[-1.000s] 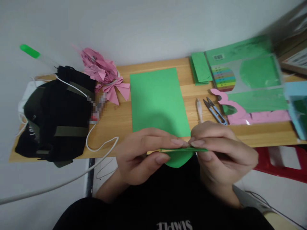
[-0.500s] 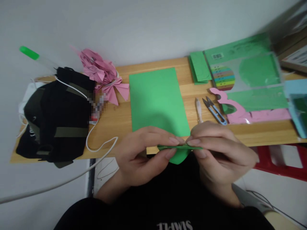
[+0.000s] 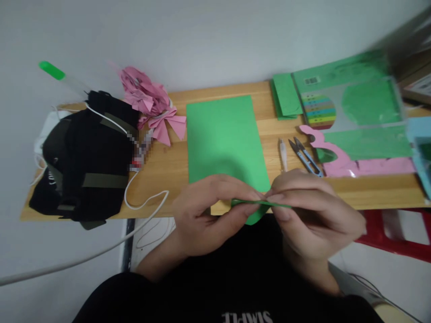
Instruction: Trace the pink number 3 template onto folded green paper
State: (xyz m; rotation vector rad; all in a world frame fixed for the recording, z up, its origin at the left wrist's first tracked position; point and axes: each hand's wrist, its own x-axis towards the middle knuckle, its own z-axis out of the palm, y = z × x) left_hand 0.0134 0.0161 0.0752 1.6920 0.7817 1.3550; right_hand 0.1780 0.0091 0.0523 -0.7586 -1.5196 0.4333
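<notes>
Between fingers (image 3: 235, 192), perhaps folded green paper (image 3: 253, 217)

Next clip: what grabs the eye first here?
Front and centre, the left hand and right hand pinch a small green paper piece between them. Behind it a large green sheet lies flat on the wooden table; pink paper bows sit to its left beside a black bag.
</notes>
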